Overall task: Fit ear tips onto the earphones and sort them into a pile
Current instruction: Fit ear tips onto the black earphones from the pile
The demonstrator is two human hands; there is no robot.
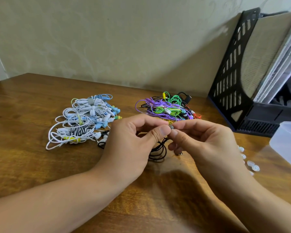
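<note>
Fingers (165, 131) of the left hand (131, 145) were curled and pinched a small dark earbud, most of it hidden behind the thumb. Just beside them, the right hand (202, 142) pinched a little grey ear tip (171, 126) between thumb and first finger. The ear tip sat right between the two thumbs, touching both, so each hand was just as near to it. It looked like the tip had to be pushed sideways, from the right fingers toward the left ones, onto the bud. I could not tell if it was already on, because the thumbs covered the join.

A thin black cord (158, 151) hung down below the fingers and curled on the counter (40, 165).

Beyond the left fingers lay a pile of white and blue earphones (84, 120). Beyond the right fingers lay a pile of purple and green earphones (166, 107). Which pile was the done one, I could not say.

Past the right wrist, some clear loose ear tips (252, 166) lay near a plastic box (287, 145) that was cut off at the edge.
</note>
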